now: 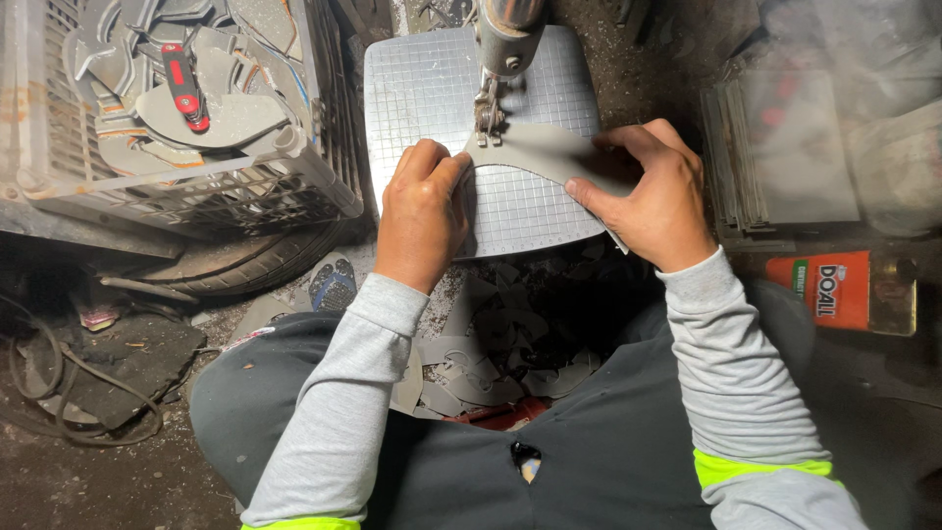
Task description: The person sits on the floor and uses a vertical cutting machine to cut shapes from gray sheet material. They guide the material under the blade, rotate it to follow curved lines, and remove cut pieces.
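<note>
Head view shows your left hand [422, 211] and right hand [653, 196] pressing a flat grey sheet [549, 152] down on the gridded saw tabletop [422, 88], right at the blade [486, 113]. Your left fingers sit very near it; one slip could cut you. Beside it, the crate [294, 167] holds grey cut pieces [221, 113] and a red tool [184, 86].

Dim scene, lit from above at the centre; the gridded metal surface [432, 88] glares bright. Corners fall into shadow, right edge hazy and blurred.
</note>
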